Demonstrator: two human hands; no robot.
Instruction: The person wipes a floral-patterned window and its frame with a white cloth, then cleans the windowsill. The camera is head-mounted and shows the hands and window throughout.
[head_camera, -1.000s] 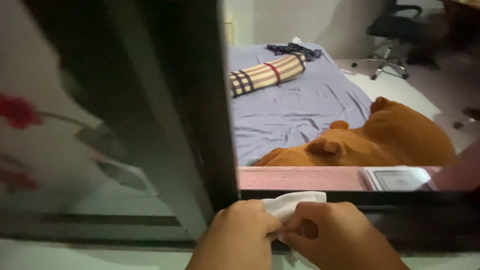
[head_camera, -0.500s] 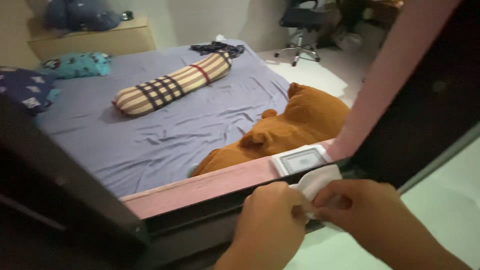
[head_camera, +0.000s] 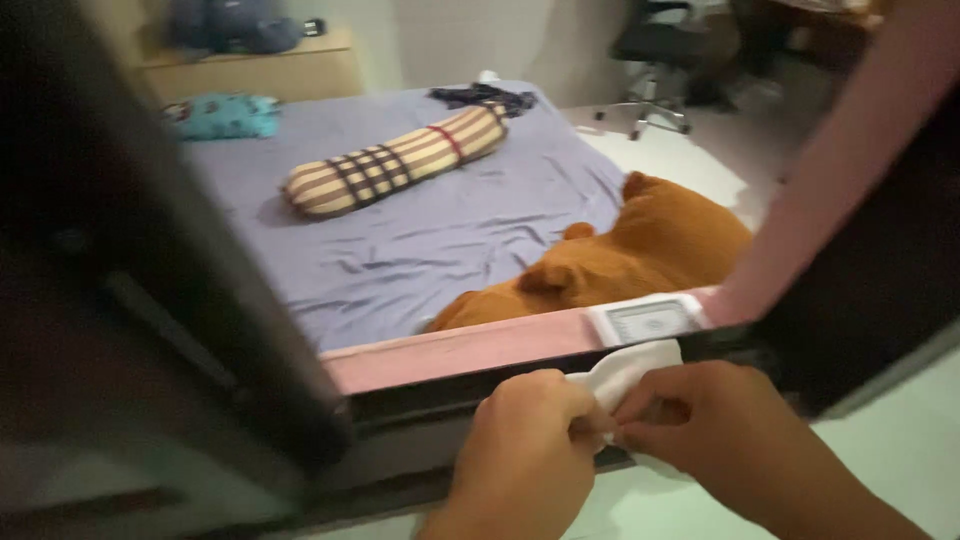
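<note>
- Left hand (head_camera: 530, 450) and right hand (head_camera: 715, 440) both pinching white cloth (head_camera: 630, 375), bunched between them at dark window track (head_camera: 440, 420).
- Fingers clenched on cloth.
- Risk: small flat device (head_camera: 645, 320) on pink sill (head_camera: 470, 350), just beside cloth; likely knocked off by a wide swipe.

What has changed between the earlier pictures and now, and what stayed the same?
The view swung away from the dark window frame toward the open window. The left hand and right hand kept hold of the white cloth at the sill. Nothing was taken or let go. The bed looks unchanged.
</note>
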